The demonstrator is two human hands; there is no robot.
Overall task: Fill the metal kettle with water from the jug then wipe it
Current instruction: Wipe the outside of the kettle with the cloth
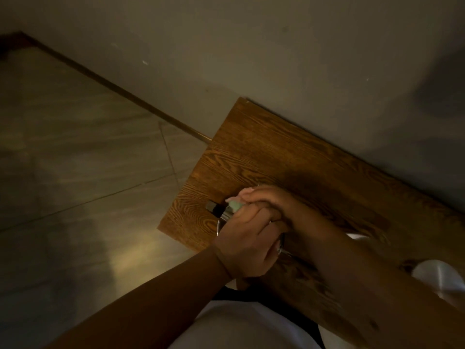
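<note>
The metal kettle [224, 215] stands near the left end of a wooden table [254, 152], almost wholly hidden under both my hands; only a shiny rim and a dark handle end [212, 206] show. My left hand [247, 244] grips the kettle's near side. My right hand [266, 201] lies over the top, pressing a pale green cloth [235, 205] against the metal. The jug is not clearly in view.
The table stands against a grey wall [276, 59]. A tiled floor [75, 159] lies to the left, beyond the table's edge. A white rounded object [437, 277] sits on the table at the right, partly cut off by the frame.
</note>
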